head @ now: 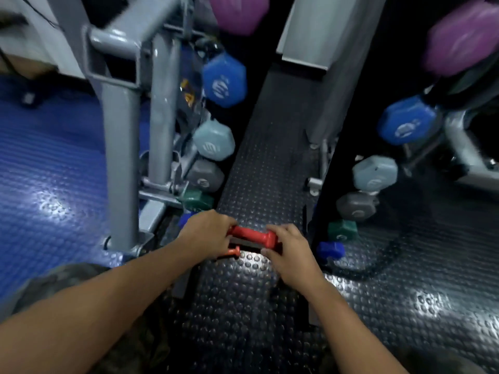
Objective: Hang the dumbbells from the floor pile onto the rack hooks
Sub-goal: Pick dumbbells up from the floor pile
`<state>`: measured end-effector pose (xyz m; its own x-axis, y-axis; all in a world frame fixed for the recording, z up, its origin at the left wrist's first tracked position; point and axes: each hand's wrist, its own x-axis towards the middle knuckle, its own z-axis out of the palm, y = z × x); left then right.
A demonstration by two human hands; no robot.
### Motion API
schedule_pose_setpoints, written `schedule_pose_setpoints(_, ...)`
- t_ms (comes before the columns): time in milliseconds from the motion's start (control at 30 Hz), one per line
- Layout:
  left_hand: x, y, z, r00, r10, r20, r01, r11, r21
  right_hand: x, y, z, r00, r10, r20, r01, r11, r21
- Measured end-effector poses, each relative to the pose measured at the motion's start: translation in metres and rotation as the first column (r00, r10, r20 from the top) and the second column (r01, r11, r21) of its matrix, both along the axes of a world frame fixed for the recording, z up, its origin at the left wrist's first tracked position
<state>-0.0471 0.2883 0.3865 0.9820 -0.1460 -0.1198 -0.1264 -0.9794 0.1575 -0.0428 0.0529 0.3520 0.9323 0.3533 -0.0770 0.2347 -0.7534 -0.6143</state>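
A red dumbbell (253, 235) lies crosswise low over the black studded floor, between my two hands. My left hand (206, 233) grips its left end, fingers curled over the head. My right hand (290, 252) holds the right end, with the thumb underneath. A second, smaller red piece (233, 251) pokes out below my left hand; I cannot tell what it belongs to. The grey rack (162, 117) stands at the left with dumbbells hung down its side: purple (239, 12), blue (224, 81), light blue (214, 140), grey (205, 176), green (198, 199).
A mirror at the right repeats the rack and its dumbbells, among them a blue one (407, 122) and a small dark blue one (330, 249). Blue matting (48, 163) covers the floor at the left. A black cable (372, 265) curls over the floor at the right.
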Motion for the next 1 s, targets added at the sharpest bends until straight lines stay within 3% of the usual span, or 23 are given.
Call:
schedule_pose_setpoints(267,-0.041,0.027,0.141,0.945,-0.105,0.311,0.088,0.994,0.069,-0.033,0.006,0.131,0.961,-0.007,0.278,-0.043,0.984,0.173)
schedule_pose_setpoints(400,-0.045,0.046,0.208,0.899,-0.124,0.42,0.107,0.992,0.064,-0.037,0.015,0.197,0.882,-0.022,0.47,-0.115,0.959,0.261)
schedule_pose_setpoints(600,-0.027,0.076,0.314,0.822,-0.081,0.563,0.144,0.987,-0.067,-0.025,0.045,0.288,0.736,-0.13,0.665,-0.219,0.883,0.415)
schedule_pose_setpoints(800,0.009,0.087,0.378,0.774,-0.062,0.63,0.131,0.989,-0.063,0.007,0.072,0.352,0.689,-0.164,0.706,-0.221,0.88,0.42)
schedule_pose_setpoints(1000,0.037,0.085,0.408,0.734,0.041,0.678,0.105,0.979,-0.173,0.03,0.076,0.411,0.653,-0.176,0.736,-0.191,0.903,0.385)
